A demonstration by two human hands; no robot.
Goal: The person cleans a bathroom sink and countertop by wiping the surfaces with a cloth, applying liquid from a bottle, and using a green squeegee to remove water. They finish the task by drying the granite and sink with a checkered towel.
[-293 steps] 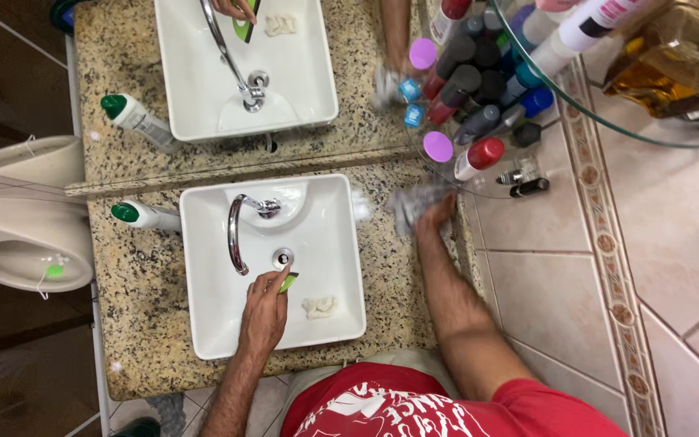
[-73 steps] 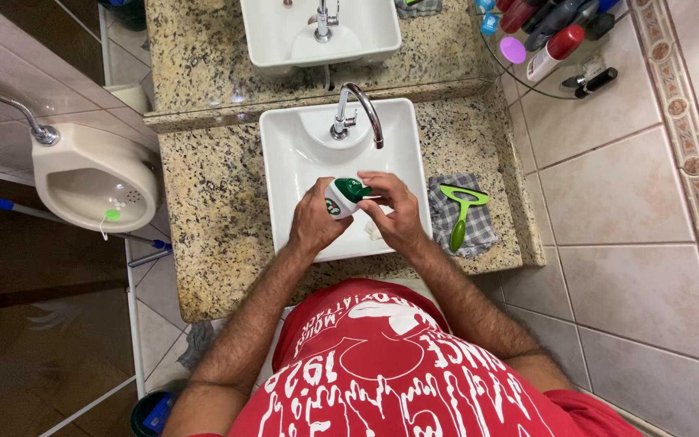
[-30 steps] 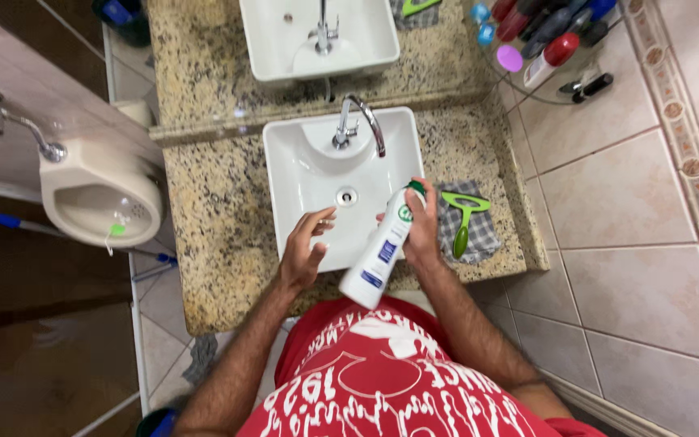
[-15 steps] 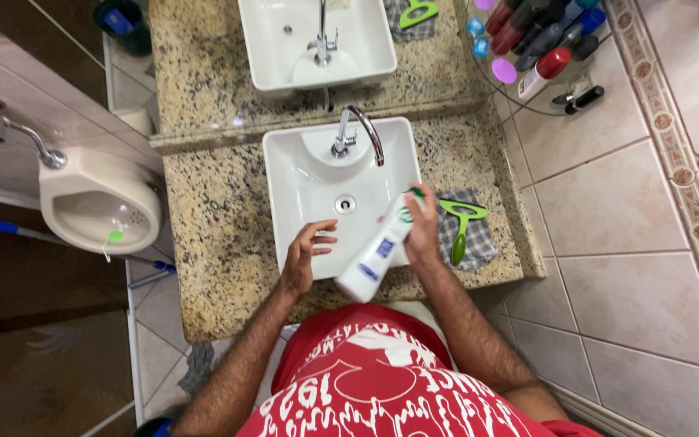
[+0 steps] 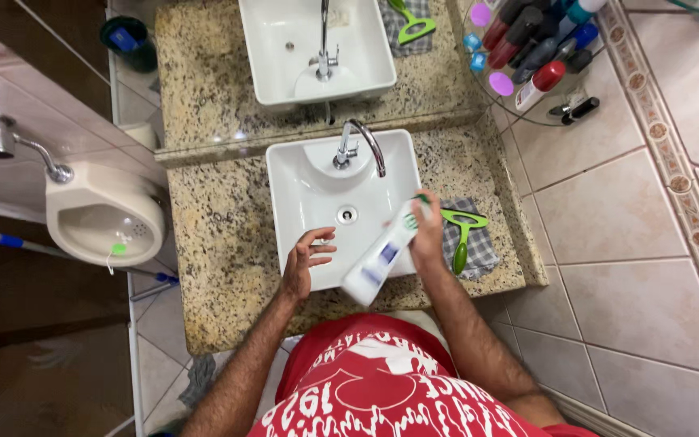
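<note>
Head view: right hand (image 5: 427, 236) clamps tilted white bottle (image 5: 382, 254); left hand (image 5: 301, 263) hovers, fingers apart.

Head view, straight down, sink (image 5: 309, 202)

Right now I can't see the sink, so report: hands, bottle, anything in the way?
Right hand grips white bottle, cap end tipped over basin. Left hand open, empty, above front rim. Faucet apart from bottle.
</note>
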